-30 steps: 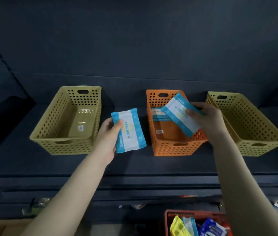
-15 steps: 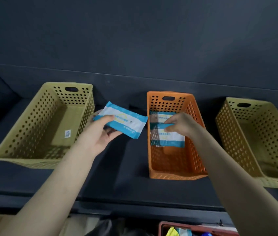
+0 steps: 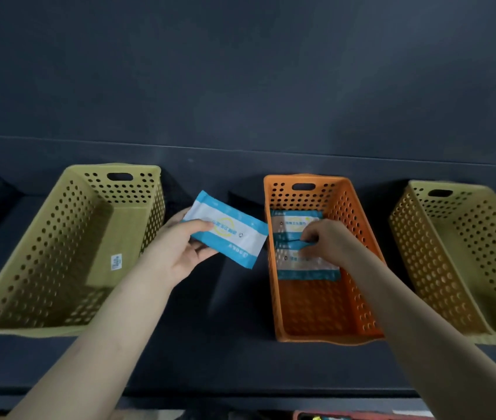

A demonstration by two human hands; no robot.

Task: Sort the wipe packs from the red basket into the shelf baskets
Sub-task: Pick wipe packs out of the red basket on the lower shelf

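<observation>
Left yellow basket (image 3: 58,256) on the shelf (image 3: 210,359) holds no pack. Left hand (image 3: 177,253) grasps a blue-and-white wipe pack (image 3: 228,233), tilted, in the air between that basket and the orange basket (image 3: 325,338). Right hand (image 3: 328,242) is inside the orange basket, fingers pinched on the nearer of two packs in the basket (image 3: 304,269). Right yellow basket (image 3: 465,262): contents not visible.

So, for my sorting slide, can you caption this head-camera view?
Left hand holds a blue wipe pack beside the orange basket while the right hand places another inside.
</observation>
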